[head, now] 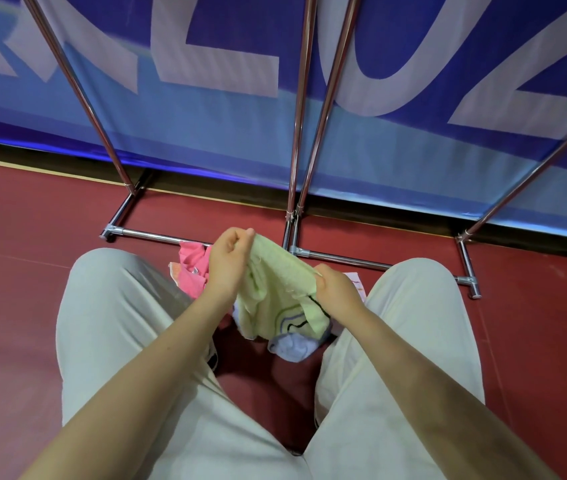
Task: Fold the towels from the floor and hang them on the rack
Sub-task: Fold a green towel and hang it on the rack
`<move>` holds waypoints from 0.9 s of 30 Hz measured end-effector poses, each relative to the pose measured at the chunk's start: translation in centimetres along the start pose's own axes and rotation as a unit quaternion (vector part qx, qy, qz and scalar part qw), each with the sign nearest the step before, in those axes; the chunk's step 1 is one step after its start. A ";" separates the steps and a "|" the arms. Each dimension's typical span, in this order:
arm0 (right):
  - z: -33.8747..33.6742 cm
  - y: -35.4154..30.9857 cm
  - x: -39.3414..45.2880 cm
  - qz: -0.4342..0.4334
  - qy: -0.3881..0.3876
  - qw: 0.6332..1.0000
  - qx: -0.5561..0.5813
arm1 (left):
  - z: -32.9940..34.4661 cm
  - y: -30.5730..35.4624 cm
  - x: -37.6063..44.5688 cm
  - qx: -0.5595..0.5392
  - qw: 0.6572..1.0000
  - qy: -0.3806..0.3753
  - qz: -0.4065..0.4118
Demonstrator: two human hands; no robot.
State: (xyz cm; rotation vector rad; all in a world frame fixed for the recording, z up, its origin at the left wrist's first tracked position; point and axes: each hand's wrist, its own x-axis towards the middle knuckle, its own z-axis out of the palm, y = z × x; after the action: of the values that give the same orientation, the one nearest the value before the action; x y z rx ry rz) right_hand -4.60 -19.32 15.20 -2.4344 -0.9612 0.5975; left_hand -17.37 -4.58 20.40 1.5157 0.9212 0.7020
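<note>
**Ana:** Head view first. What did the hands have?

**Ben:** Both gripped one pale green terry towel with dark and blue curved stripes (276, 296). The left hand (228, 263) pinched its upper edge between thumb and curled fingers, raised a little above the knees. The right hand (335, 289) clutched the other end, lower and nearer the right knee, fingers curled into the cloth. The towel hung slack between them, above the floor.

**Ana:** And the rest of the towels?

**Ben:** A crumpled pink towel (193, 270) lay on the dark red floor (15, 271) just behind the left hand, touching the rack's lower bar. A light blue towel (292, 348) lay bunched under the green one, between the person's pale beige trouser legs (108, 323). A white cloth with small red markings (356, 280) showed just beyond the right hand; the marks were too small to read.

**Ana:** The rack?

**Ben:** Chrome tube drying rack (344, 261), its feet on the floor just ahead of the knees, uprights slanting up out of view. No towel hung on any part of it that showed.

**Ana:** Any writing?

**Ben:** Large pale letters on the blue banner (205, 133) behind the rack, cropped by the frame. One looked like an "L", another like an "O" or "U"; I could not read a whole word.
</note>
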 end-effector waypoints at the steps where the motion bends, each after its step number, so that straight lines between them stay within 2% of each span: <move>1: -0.1 0.0 0.0 0.009 0.000 1.000 0.002 | -0.3 0.2 0.2 -0.004 1.000 0.017 -0.006; 8: -0.7 -0.3 0.3 0.058 -0.006 0.983 0.173 | -1.9 0.9 1.2 -0.018 0.994 0.095 -0.048; 12: -1.4 -0.4 0.6 0.078 0.041 0.964 0.252 | -2.9 0.4 2.2 -0.016 0.988 0.128 -0.080; 15: -2.0 -0.3 0.4 0.096 0.080 0.935 0.333 | -3.7 -0.1 2.8 0.003 0.982 0.151 -0.111; 19: -2.2 -0.4 0.3 0.116 0.109 0.897 0.413 | -3.6 -0.8 2.7 0.042 0.982 0.139 -0.120; 23: -2.8 0.5 1.0 0.227 0.160 0.829 0.485 | -3.6 -1.0 2.7 0.141 0.979 0.116 -0.089; 25: -3.3 0.8 1.1 0.276 0.155 0.827 0.465 | -3.4 -1.1 2.7 0.162 0.976 0.102 -0.106; 27: -3.4 0.2 0.7 0.261 0.140 0.841 0.453 | -2.9 -0.9 2.4 0.144 0.978 0.071 -0.130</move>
State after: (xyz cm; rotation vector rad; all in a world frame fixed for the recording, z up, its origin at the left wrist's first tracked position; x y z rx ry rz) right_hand -2.23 -19.80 17.68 -1.7785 0.1570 0.6435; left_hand -18.74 -1.00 19.77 1.5707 1.3493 0.5074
